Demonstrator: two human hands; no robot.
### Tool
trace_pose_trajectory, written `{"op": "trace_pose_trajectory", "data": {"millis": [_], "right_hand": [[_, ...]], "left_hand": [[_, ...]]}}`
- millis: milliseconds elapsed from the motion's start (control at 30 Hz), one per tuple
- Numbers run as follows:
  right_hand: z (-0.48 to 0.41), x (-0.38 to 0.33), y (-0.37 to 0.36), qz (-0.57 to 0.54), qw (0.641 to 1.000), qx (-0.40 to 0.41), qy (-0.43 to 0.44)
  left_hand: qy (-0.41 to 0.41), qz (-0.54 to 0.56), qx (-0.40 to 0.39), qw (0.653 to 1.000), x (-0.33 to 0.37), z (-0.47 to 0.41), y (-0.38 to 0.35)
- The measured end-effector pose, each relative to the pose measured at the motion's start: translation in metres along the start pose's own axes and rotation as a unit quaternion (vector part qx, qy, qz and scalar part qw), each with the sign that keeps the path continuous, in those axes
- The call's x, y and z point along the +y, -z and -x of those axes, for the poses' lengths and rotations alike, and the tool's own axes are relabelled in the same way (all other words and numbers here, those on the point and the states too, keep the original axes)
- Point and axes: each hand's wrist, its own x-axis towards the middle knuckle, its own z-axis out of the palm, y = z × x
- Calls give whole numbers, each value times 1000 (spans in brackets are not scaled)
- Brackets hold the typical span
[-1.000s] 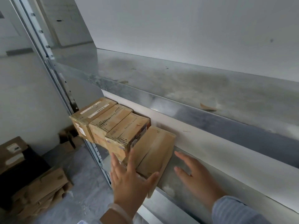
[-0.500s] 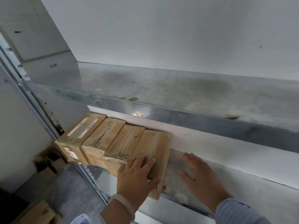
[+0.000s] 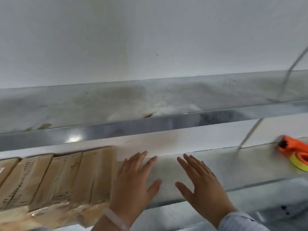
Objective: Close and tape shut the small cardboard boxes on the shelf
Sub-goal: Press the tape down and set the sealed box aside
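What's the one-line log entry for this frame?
left hand open, beside boxes | right hand open over shelf | tape dispenser far right, untouched

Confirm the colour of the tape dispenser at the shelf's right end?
Orange tape dispenser, holding a yellow tape roll. Only the head view shows it, cut off at the frame's right edge.

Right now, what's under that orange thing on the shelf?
A yellow tape roll peeks out beneath the orange holder, on the metal shelf. The holder covers the rest.
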Motion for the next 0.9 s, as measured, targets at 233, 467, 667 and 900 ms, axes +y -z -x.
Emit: {"op": "trace_pose_trajectory", "data": {"millis": [233, 467, 667, 900], "right_hand": [[72, 114, 83, 46, 981, 111, -153], [195, 265, 182, 46, 926, 186, -326], [267, 360, 238, 32, 895, 208, -394], [277, 444, 260, 19, 871, 201, -448]], "left_hand": [[-163, 86, 30, 982, 153, -60, -34], [-289, 197, 33, 936, 368, -97, -87], [-311, 249, -17, 917, 505, -114, -138], [-322, 266, -53, 907, 589, -156, -188]]}}
